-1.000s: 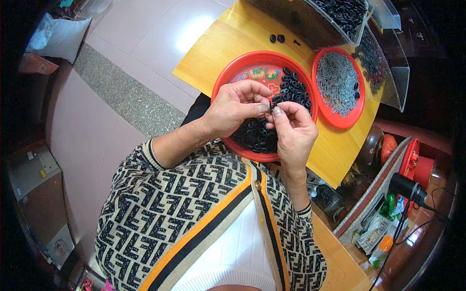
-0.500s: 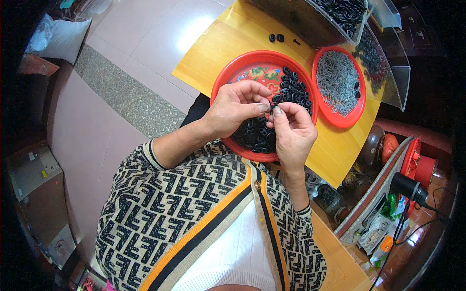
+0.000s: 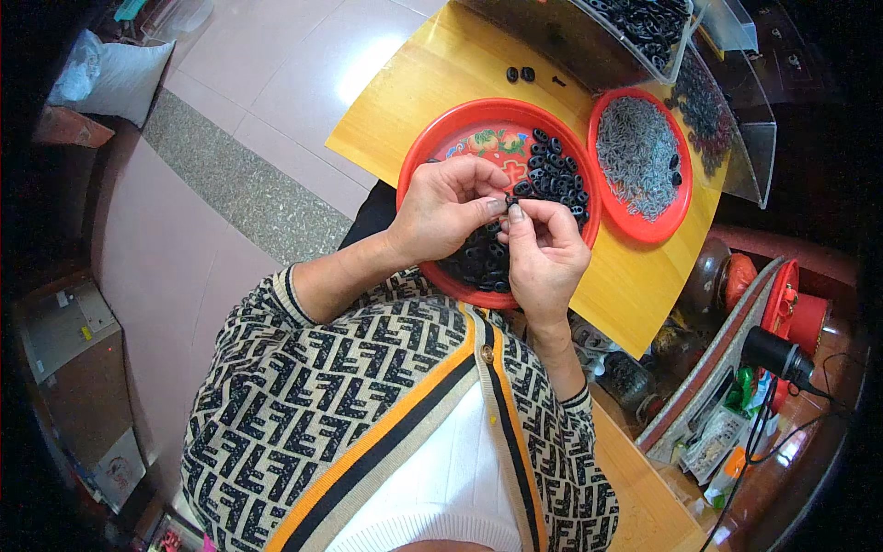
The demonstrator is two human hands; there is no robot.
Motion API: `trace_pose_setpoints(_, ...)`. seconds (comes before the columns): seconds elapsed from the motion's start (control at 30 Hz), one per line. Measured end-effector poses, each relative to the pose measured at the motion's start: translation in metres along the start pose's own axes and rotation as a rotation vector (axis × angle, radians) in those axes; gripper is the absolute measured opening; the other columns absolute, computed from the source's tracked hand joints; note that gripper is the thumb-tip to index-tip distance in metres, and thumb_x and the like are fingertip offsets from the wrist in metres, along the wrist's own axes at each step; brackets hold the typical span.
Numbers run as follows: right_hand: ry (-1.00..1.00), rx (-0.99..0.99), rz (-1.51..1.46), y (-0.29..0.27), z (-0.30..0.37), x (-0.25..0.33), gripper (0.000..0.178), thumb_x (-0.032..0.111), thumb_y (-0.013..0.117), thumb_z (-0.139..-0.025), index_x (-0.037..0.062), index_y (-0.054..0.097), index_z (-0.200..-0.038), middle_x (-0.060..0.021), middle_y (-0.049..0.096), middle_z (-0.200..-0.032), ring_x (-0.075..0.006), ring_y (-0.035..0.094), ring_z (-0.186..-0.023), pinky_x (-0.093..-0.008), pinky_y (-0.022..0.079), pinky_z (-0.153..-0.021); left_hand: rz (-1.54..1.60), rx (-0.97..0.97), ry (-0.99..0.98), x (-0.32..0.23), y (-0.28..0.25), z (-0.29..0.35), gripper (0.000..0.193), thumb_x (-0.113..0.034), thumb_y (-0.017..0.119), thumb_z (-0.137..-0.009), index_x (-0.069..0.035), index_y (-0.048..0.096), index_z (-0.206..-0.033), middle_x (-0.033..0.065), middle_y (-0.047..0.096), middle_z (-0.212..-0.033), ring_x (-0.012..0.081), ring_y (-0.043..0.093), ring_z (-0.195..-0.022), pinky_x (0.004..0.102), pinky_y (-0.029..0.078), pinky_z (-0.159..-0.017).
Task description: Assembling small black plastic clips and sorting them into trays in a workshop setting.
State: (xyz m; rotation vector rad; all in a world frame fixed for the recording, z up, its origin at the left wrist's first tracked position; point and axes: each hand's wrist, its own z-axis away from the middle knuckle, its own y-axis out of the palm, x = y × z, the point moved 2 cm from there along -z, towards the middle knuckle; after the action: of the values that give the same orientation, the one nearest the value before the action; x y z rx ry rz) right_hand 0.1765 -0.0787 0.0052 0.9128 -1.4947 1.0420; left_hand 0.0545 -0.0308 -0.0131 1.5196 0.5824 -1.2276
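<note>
"Progress, please?"
"One small black piece (image 3: 511, 200) is above the red tray (image 3: 487, 109), in the pinched grip of left hand (image 3: 436, 208) and right hand (image 3: 549, 267)."
"And others?"
"Many black parts (image 3: 555, 173) lie in the tray, perhaps left to do; finished ones I cannot tell."

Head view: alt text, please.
Left hand and right hand pinch a small dark part over a round red tray of black pieces. An oval red tray of grey pieces sits to its right on the yellow table.
</note>
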Motion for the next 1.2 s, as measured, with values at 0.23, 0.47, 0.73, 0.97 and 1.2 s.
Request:
trace_pose_setpoints(0.23, -0.014, 0.052, -0.053, -0.003, -0.006, -0.001, 0.004, -0.002, 0.058, -0.077, -0.003, 0.057, -0.081, -0.0026, 0.057, -0.07, -0.0064, 0.053, -0.059, -0.0193, 0.043, -0.054, -0.234, -0.016, 0.05, -0.008, 0.006, -0.004, 0.014, 0.006, 0.058, -0.073, 0.004, 0.056, -0.087, 0.004, 0.059, -0.075, 0.0078, 0.057, -0.069, 0.021, 0.048, -0.061)
trace_pose_setpoints(0.47, 0.116, -0.041, -0.26, -0.017, -0.017, -0.005, 0.006, 0.001, 0.055, -0.081, -0.0026, 0.055, -0.085, -0.0053, 0.057, -0.072, -0.0088, 0.056, -0.061, -0.022, 0.05, -0.055, -0.267, 0.054, 0.053, -0.008, -0.002, -0.021, 0.023, 0.002, 0.057, -0.077, 0.004, 0.054, -0.099, 0.0051, 0.059, -0.084, 0.0086, 0.056, -0.075, 0.0219, 0.047, -0.065)
trace_pose_setpoints(0.73, 0.188, -0.1, -0.398, -0.053, -0.012, -0.022, 0.008, 0.001, 0.055, -0.08, -0.003, 0.054, -0.086, -0.0064, 0.056, -0.072, -0.0104, 0.056, -0.06, -0.0219, 0.049, -0.052, -1.12, 0.211, 0.396, -0.024, -0.015, -0.023, 0.015, 0.001, 0.063, -0.068, -0.002, 0.061, -0.082, 0.0094, 0.056, -0.078, 0.0218, 0.055, -0.075, 0.0303, 0.045, -0.066)
trace_pose_setpoints(0.97, 0.209, -0.058, -0.406, -0.05, -0.002, -0.017, 0.006, 0.001, 0.055, -0.08, -0.0022, 0.055, -0.085, -0.0048, 0.056, -0.071, -0.0089, 0.055, -0.06, -0.0213, 0.048, -0.051, -1.412, 0.43, 0.37, -0.002, 0.001, -0.033, 0.01, -0.003, 0.059, -0.058, 0.001, 0.059, -0.067, 0.0184, 0.055, -0.073, 0.0339, 0.053, -0.077, 0.0418, 0.043, -0.072)
trace_pose_setpoints(1.2, 0.249, 0.01, -0.423, -0.045, 0.001, -0.016, 0.015, 0.001, 0.051, -0.082, -0.0038, 0.054, -0.096, -0.0033, 0.055, -0.076, -0.0061, 0.051, -0.063, -0.0184, 0.045, -0.054, -1.368, 0.449, 0.507, -0.004, 0.007, -0.028, 0.014, 0.002, 0.058, -0.062, 0.002, 0.052, -0.075, 0.0154, 0.052, -0.074, 0.0341, 0.053, -0.078, 0.0385, 0.041, -0.079)
